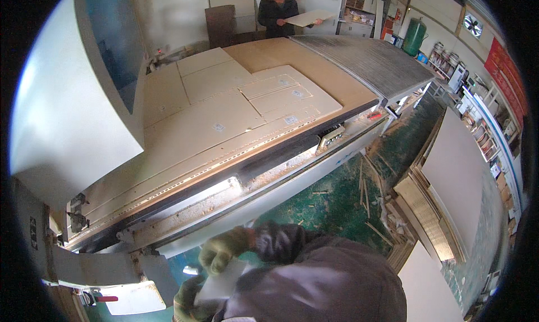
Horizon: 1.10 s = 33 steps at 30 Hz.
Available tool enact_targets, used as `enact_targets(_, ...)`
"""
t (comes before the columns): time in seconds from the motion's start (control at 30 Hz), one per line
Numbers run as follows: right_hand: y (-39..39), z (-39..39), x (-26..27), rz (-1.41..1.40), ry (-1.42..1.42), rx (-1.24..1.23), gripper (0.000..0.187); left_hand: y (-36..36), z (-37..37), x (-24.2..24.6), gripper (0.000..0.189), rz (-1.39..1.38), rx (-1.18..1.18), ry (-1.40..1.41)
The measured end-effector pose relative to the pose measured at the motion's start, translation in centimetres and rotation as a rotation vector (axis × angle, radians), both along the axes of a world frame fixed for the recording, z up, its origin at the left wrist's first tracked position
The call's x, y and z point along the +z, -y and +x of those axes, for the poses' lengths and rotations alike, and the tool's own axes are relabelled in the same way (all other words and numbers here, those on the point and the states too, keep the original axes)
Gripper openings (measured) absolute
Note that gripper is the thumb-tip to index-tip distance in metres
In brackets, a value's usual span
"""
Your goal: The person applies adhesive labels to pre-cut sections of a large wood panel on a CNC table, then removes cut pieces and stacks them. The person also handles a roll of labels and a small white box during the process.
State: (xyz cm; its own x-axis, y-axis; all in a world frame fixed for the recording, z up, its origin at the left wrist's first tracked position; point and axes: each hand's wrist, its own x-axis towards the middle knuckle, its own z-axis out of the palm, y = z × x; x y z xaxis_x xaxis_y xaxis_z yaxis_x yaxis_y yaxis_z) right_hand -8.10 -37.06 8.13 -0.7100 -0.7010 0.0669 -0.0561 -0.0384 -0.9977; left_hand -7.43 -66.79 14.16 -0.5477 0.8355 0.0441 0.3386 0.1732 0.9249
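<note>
My right hand (224, 249), in an olive work glove, is closed on the upper edge of a small white sheet (222, 281) low in the view. My left hand (188, 300), gloved alike, is at the sheet's lower left side, partly cut off by the sleeve and the picture's rim. The sheet is blurred, and whether it is paper or label stock I cannot tell. Beyond my hands lies a CNC router bed (252, 166) bearing cut pale panels (198, 124), several with small printed labels (290, 120).
A white machine gantry cover (80, 95) looms at left. Across the bed a person (278, 15) holds a pale board (309, 18). Stacked sheet boards (452, 183) stand at right; wooden strips (365, 191) litter the green floor. A red-handled lever (105, 299) sticks out at lower left.
</note>
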Motion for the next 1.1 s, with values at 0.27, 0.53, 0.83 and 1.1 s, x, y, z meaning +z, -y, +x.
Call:
enact_targets(0.27,-0.5,5.1,0.3,-0.036,-0.257,-0.296,0.027,0.2,4.9,0.1,0.039,-0.209,0.215,0.437)
enact_targets(0.53,-7.7,10.2,-5.2,0.261,-0.391,-1.078,0.030,0.9,6.0,-1.8,0.068,0.112,0.172,1.031)
enact_targets(0.83,-3.7,19.5,-14.5,1.115,-0.256,-1.094,0.047,5.8,6.2,2.3,0.062,0.188,0.021,0.840)
enact_targets(1.1,4.1,19.0,-11.9,0.980,-0.133,-0.880,0.054,11.6,5.9,2.4,0.058,0.100,-0.095,0.074)
